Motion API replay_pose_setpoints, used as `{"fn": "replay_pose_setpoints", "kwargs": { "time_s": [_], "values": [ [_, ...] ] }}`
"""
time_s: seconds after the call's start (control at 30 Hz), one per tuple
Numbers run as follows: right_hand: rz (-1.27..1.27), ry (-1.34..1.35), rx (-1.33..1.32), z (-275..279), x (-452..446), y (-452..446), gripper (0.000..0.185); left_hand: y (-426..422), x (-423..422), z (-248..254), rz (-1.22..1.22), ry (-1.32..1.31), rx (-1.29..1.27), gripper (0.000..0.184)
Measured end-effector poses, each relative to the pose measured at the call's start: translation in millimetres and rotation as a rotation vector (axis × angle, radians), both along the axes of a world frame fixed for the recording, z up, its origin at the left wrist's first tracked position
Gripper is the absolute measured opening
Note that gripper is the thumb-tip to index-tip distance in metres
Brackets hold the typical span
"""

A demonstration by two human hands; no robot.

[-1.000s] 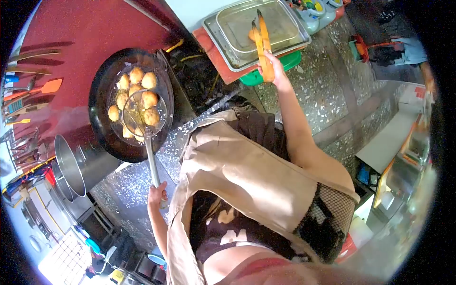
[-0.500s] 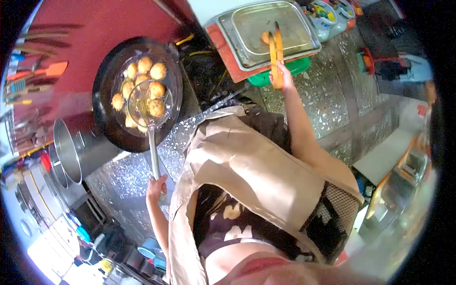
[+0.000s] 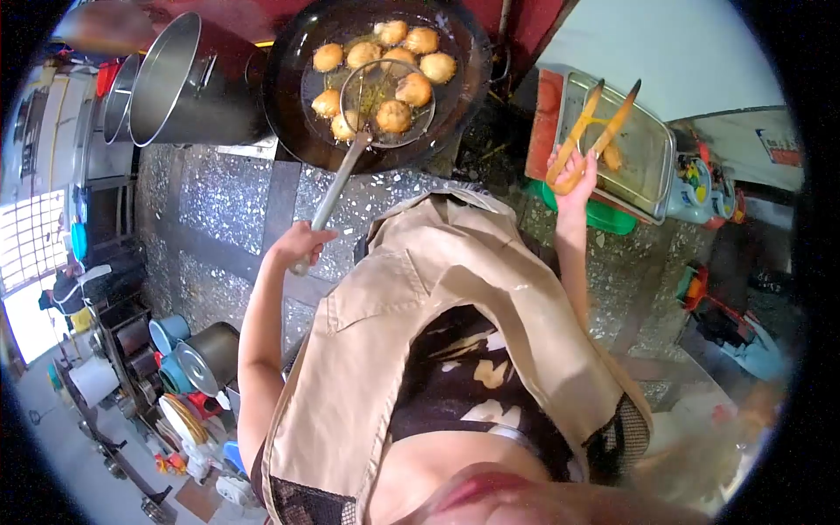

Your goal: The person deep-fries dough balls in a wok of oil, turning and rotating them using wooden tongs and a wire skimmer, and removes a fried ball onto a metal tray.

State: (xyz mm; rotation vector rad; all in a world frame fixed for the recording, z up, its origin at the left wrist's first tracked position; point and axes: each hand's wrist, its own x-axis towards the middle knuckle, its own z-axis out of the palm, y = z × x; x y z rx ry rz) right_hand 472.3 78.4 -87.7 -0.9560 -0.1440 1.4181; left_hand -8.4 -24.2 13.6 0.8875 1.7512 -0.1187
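My left hand (image 3: 300, 242) is closed around the handle of a wire skimmer (image 3: 341, 182). The skimmer's round head lies over the oil in a large dark wok (image 3: 289, 114), with two golden fried balls (image 3: 394, 115) on or in it; I cannot tell whether they rest on the mesh. Several more balls float around it. My right hand (image 3: 573, 178) grips wooden tongs (image 3: 623, 121) with dark tips, their arms spread apart and nothing between them. Beyond the tongs, a single fried piece (image 3: 612, 158) sits in a metal tray (image 3: 643, 188).
A tall steel pot (image 3: 166, 83) stands left of the wok. Under the tray shows a green basin (image 3: 608, 217), with a red edge (image 3: 547, 114) beside it. Bottles (image 3: 700, 188) stand right of the tray. Pots and basins (image 3: 210, 359) line the lower left.
My view has turned, so wok and tray appear further right. The tongs have opened wider and point away from the fried piece. The skimmer remains in the wok.
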Motion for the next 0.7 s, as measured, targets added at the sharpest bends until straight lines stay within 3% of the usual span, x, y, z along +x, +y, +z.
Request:
{"fn": "replay_pose_setpoints", "kwargs": {
  "time_s": [0.37,0.7],
  "values": [
    [0.192,-0.169,0.069,40,-85,-5,0.054,8,-27,-10,0.061,-0.340,-0.036,0.034],
    [0.405,-0.357,-0.002,56,-152,-28,0.047,13,-42,-14,0.026,-0.435,0.006,0.038]
  ]
}}
